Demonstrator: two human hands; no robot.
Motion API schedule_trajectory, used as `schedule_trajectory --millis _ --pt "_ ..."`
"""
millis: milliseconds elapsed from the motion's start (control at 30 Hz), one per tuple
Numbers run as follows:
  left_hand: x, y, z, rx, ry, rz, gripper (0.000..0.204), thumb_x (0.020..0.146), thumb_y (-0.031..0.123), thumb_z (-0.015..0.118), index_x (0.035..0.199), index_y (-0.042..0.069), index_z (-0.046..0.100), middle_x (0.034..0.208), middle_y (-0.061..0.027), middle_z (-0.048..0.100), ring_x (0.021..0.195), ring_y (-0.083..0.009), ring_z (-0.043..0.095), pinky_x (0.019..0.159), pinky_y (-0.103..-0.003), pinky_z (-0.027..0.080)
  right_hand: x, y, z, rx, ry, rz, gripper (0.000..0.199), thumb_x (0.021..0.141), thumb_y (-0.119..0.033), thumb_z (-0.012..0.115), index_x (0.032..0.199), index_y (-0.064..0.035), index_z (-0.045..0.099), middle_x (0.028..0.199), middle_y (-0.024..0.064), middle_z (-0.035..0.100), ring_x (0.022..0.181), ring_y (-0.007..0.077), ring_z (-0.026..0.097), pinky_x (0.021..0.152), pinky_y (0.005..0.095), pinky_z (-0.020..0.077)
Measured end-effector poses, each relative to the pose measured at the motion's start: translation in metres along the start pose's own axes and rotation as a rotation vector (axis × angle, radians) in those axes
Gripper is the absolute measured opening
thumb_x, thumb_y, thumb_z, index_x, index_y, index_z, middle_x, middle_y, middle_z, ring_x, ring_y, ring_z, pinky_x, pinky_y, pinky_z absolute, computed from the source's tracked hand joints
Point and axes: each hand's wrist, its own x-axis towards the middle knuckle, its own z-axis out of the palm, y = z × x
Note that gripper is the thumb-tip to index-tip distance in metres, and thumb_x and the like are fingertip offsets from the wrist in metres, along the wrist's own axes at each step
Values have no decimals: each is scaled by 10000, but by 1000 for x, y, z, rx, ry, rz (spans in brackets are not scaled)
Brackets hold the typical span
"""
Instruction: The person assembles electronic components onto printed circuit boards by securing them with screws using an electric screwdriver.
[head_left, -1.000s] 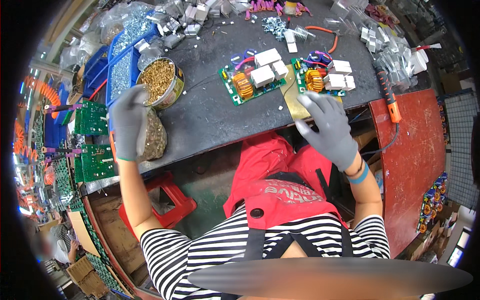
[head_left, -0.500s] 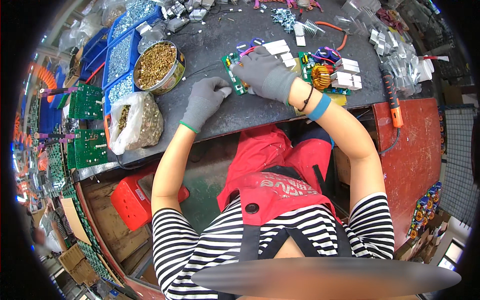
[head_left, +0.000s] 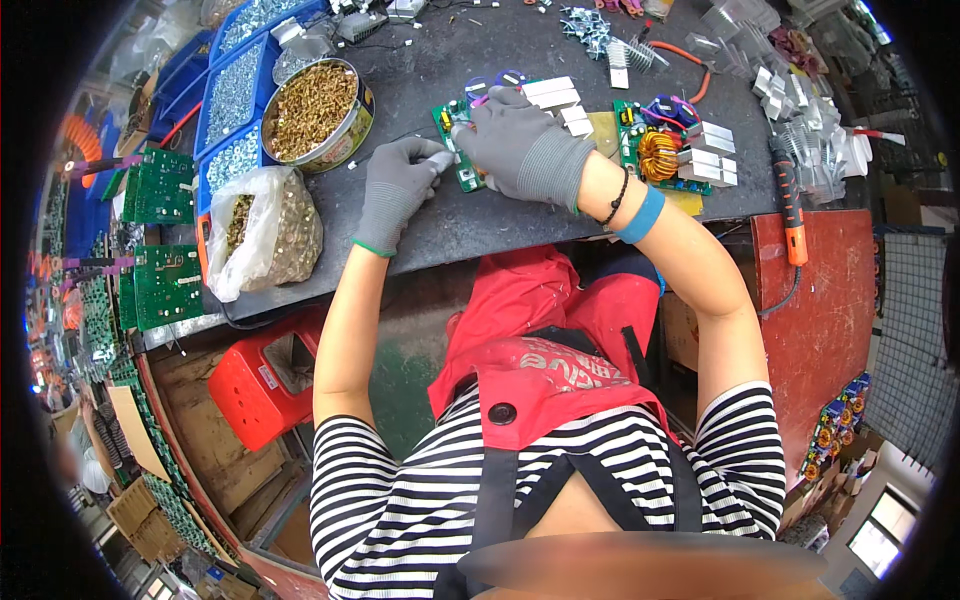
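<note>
Both my hands wear grey knit gloves. My right hand lies over a green circuit board, its fingers bent round the board's parts and covering much of it. White metal heat sinks and purple-wired coils show beyond the knuckles. Just left of that board is my left hand, thumb and forefinger pinched together near the board's edge. Whatever small thing may be between those fingertips cannot be made out. A second circuit board stands to the right, with a copper-coloured coil and white heat sinks.
At left are blue bins of screws, a round tub of brass-coloured hardware and a plastic bag of small parts. An orange-and-black tool lies at right, below loose heat sinks. A red stool stands under the bench.
My left hand has shifted slightly away from me along the board's edge, and its fingers are more curled. My right hand stays over the board. The whole view has shifted a little.
</note>
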Motion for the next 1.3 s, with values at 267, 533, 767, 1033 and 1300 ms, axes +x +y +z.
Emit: schedule_trajectory --millis 267,533,767,1033,1300 --pt "5 -7 2 -28 31 0 147 842 146 685 908 18 715 660 2 606 495 -57 508 448 -223 426 2 0 1 -11 -14 7 443 748 -193 698 1136 -35 555 1058 203 577 1131 340 548 1115 431 279" --pt "5 -8 1 -65 20 -21 142 848 149 681 909 25 718 661 4 598 497 -50 502 450 -216 420 3 1 2 -12 -19 5 461 752 -194 695 1162 -40 553 1066 196 579 1148 335 538 1122 429 267" --pt "2 -5 1 -43 24 13 151 852 135 672 931 13 712 665 0 602 510 -51 515 470 -214 432 -2 2 4 -30 -1 14 524 757 -227 703 1226 -58 543 1075 163 586 1120 336 549 1114 436 283" --pt "-59 12 10 -176 27 -34 216 861 72 653 1055 -23 667 788 -61 665 609 -79 597 528 -207 476 -125 82 -37 -15 498 302 625 733 -477 720 1222 -120 565 1124 115 608 1007 319 594 961 460 402" --pt "-54 33 106 -24 -108 294 240 860 58 641 1086 -20 656 828 -53 674 682 -73 618 597 -226 484 -167 98 12 -30 -70 395 752 646 -406 799 1245 -58 507 1054 129 606 1077 299 555 1019 412 357"
